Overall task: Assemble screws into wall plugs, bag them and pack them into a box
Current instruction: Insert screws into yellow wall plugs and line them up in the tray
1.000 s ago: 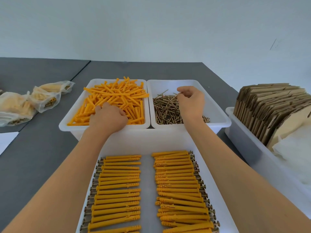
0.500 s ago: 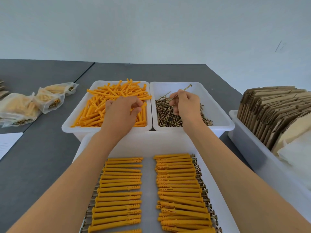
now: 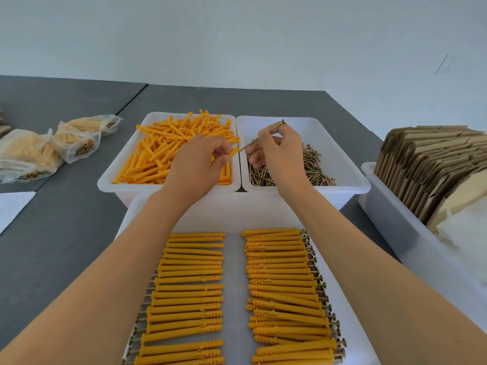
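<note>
I log three white bins: loose plugs (image 3: 168, 151), screws (image 3: 313, 167), two rows assembled (image 3: 284, 285); my left hand (image 3: 197, 164) pinches one plug (image 3: 233, 152), right hand (image 3: 282, 151) one screw (image 3: 263, 137)

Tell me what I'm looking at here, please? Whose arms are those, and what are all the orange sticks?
The camera sits on a person's head, looking down at their own arms. The left hand holds one orange plastic wall plug. The right hand pinches a long brass-coloured screw, its tip at the plug's opening. Behind are a white tub of loose orange plugs and a white tub of loose screws. The near white tray holds two rows of finished plugs with screws in them. On the left of the grey table lie filled clear bags.
</note>
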